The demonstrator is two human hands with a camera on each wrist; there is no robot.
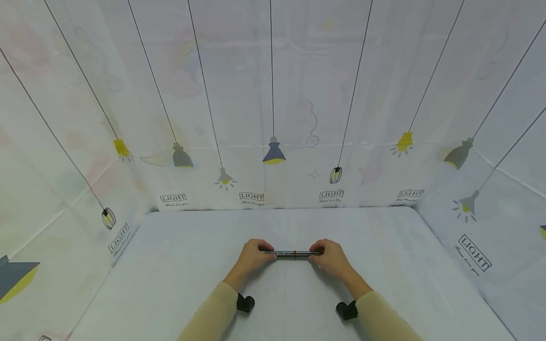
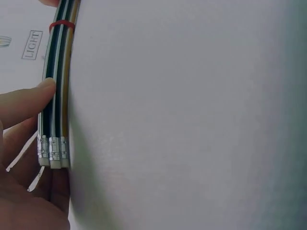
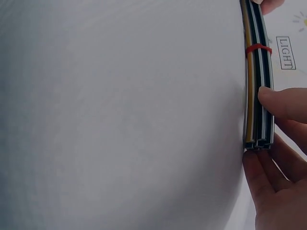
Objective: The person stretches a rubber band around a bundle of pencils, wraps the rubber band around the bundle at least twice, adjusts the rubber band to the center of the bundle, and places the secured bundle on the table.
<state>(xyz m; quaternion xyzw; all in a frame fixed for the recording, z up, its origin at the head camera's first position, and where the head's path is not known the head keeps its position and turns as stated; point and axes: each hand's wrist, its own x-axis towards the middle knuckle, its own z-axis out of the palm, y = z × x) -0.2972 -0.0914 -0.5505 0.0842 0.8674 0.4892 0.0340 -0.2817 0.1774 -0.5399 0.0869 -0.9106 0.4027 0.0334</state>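
A bundle of pencils [image 1: 290, 255] lies crosswise between both hands, at or just above the white table. A red rubber band [image 2: 62, 24] circles the bundle near its middle. The pencils are striped dark green and white, with a yellowish one along one side [image 3: 249, 96]. My left hand [image 1: 251, 257] pinches the end with white erasers and silver ferrules [image 2: 54, 148], thumb on top. At the opposite, flat-cut end, my right hand [image 1: 332, 258] grips the bundle between thumb and fingers. Whether the pencils touch the table cannot be told.
The white-covered table [image 1: 192, 237] stretches around the hands. Behind it and at both sides hang white sheets [image 1: 298, 94] printed with lamps and the word LIGHT. Black straps or mounts [image 1: 245, 303] sit at both wrists, by the cream sleeves [image 1: 211, 312].
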